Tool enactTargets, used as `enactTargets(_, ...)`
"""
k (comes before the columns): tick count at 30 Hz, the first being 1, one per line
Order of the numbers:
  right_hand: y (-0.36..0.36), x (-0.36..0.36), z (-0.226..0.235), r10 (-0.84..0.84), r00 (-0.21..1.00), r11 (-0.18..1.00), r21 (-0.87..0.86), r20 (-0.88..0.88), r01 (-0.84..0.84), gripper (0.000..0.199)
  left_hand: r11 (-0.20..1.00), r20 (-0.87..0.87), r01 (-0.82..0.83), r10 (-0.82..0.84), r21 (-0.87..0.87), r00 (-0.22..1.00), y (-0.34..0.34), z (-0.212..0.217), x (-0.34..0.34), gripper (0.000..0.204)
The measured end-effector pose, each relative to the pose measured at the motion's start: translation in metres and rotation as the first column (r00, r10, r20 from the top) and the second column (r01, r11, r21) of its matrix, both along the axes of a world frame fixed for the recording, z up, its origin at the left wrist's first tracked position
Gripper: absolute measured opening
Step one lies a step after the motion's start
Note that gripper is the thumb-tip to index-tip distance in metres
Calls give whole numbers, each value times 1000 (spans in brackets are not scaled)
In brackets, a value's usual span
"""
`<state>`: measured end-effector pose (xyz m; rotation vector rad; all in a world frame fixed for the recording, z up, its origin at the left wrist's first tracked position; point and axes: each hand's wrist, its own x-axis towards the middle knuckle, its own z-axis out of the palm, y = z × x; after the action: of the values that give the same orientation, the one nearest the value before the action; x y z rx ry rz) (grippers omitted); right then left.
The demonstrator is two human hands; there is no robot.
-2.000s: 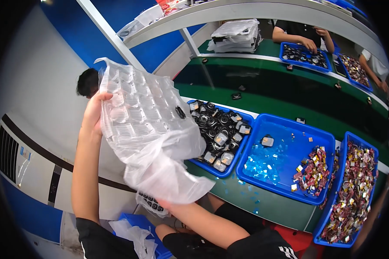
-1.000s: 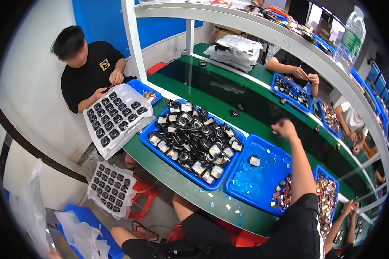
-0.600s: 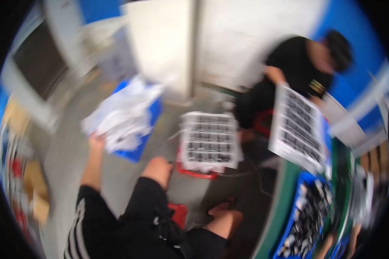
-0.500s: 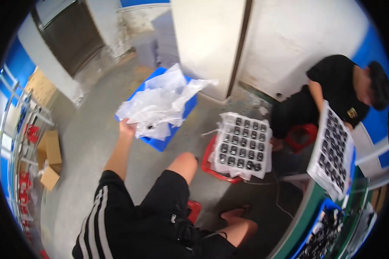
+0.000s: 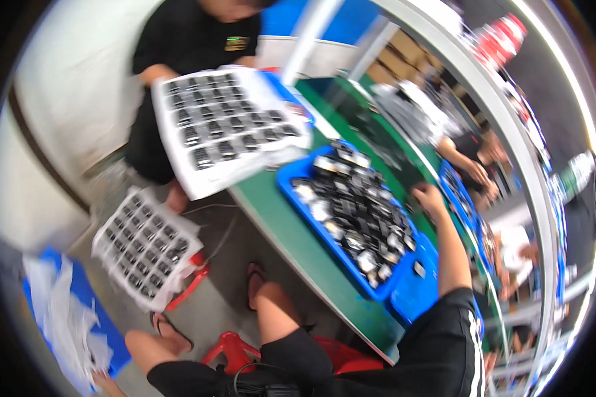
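Observation:
Over the green bench, at the far side of a blue tray [image 5: 371,284] heaped with small black and silver parts [image 5: 357,192], my right hand [image 5: 430,200] has its fingers curled together. What they hold, if anything, is too blurred to make out. At the lower left edge, my left hand [image 5: 104,380] shows only in part, closed on the lower end of crumpled thin white sheets [image 5: 66,317]. These sheets lie over a blue bin [image 5: 116,331] on the floor.
Across from me, a person [image 5: 198,46] holds a white tray of black parts [image 5: 218,122] at the corner of the green bench [image 5: 278,225]. A similar filled tray [image 5: 146,248] rests low on a red stool [image 5: 191,284]. A grey metal frame [image 5: 510,112] rises above the bench.
My view has swung right toward the bench, so the bin and sheets now appear at lower left. My right hand has come into view above the bench; my left stays at the sheets.

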<state>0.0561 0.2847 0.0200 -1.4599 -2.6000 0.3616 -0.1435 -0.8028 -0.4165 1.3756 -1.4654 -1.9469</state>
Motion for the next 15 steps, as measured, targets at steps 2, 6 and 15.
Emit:
enactTargets(2,-14,5,12,81,996,969,-230,-25,-85,30,980,-22,198,-198,5,980,48,11,-31,53)
enactTargets(6,-22,1,4,253,959,928,-313,131,-202,57,864,-16,503,-503,-3,864,97,7,-8,48)
enactTargets(15,121,113,-49,507,816,837,-64,-278,-543,55,795,403,591,-590,138,700,227,21,170,30)
